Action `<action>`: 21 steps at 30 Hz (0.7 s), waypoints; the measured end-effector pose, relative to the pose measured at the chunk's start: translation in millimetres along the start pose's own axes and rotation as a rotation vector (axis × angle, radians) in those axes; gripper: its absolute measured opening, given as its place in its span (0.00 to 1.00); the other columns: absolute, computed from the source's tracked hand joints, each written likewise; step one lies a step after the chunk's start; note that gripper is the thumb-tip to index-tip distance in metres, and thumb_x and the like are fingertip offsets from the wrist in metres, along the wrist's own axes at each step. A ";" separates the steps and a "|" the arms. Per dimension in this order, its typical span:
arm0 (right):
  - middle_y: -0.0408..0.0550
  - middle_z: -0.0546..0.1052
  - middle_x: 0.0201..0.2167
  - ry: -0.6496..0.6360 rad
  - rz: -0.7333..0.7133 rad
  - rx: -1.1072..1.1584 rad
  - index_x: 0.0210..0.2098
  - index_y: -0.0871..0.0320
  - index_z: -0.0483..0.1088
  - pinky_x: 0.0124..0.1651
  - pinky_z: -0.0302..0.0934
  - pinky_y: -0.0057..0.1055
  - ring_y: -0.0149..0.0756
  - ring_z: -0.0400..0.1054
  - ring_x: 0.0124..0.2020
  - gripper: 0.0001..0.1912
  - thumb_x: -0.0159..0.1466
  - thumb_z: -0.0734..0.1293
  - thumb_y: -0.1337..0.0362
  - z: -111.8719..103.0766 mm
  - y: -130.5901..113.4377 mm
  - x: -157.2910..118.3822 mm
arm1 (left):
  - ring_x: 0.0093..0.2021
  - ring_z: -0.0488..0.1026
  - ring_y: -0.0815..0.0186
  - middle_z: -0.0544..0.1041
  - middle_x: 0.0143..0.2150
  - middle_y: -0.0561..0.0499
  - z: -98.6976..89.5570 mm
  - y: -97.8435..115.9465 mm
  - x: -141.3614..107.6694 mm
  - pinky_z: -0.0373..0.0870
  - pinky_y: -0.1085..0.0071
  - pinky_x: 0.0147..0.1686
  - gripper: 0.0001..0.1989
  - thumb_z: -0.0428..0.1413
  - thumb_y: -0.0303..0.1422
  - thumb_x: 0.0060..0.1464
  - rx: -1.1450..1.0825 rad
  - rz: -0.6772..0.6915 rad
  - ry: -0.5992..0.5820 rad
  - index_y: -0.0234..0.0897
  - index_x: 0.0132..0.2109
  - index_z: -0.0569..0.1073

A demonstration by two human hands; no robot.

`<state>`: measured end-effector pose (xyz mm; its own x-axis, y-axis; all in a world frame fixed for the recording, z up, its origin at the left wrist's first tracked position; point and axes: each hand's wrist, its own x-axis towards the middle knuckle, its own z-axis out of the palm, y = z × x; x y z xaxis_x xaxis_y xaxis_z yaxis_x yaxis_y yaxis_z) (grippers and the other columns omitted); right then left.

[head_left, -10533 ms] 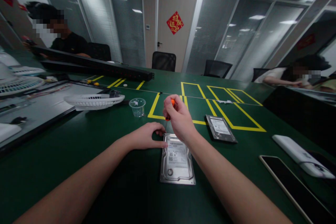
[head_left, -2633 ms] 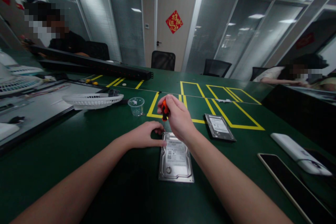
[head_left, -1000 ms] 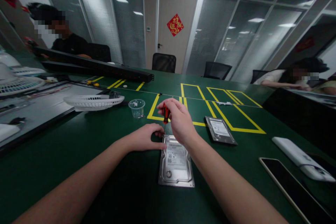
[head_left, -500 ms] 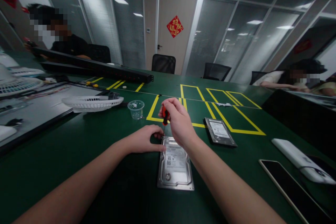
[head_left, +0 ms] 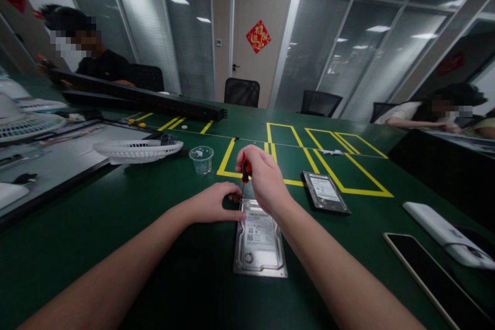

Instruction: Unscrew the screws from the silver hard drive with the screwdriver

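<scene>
A silver hard drive [head_left: 260,247] lies flat on the green table in front of me, its white label facing up. My left hand [head_left: 216,203] grips its far left corner, thumb on the top face and curled fingers by the far edge. In my right hand [head_left: 265,175] is a red and black screwdriver [head_left: 246,169], held upright with fingers wrapped round the handle. Its thin shaft points down at the drive's far left corner, near my left fingertips. Whether the tip sits in a screw is too small to tell.
A second hard drive [head_left: 325,192] lies to the right, a clear plastic cup [head_left: 201,161] with small bits to the left. Beyond are a white fan part [head_left: 135,150] and yellow tape outlines [head_left: 290,126]. A phone [head_left: 433,278] and white device [head_left: 444,232] lie right. Two people sit across.
The view has shifted slightly. My right hand still holds the screwdriver over the same corner, its handle a little more upright and more of the shaft showing. The left hand keeps its place on the drive.
</scene>
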<state>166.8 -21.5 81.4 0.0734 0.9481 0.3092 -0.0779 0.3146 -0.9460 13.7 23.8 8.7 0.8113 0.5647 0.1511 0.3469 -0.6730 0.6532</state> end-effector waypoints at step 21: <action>0.40 0.66 0.24 -0.045 -0.001 0.008 0.26 0.55 0.66 0.28 0.54 0.28 0.30 0.64 0.28 0.14 0.66 0.61 0.57 -0.2 0.2 0.0 | 0.42 0.74 0.58 0.78 0.43 0.47 -0.6 -1.7 -0.8 0.71 0.65 0.41 0.24 0.66 0.48 0.51 -0.002 -0.007 -0.012 0.36 0.48 0.76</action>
<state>166.9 -21.5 81.3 0.0291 0.9490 0.3139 -0.0858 0.3152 -0.9451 12.2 24.8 7.9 0.8143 0.5638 0.1380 0.3513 -0.6681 0.6559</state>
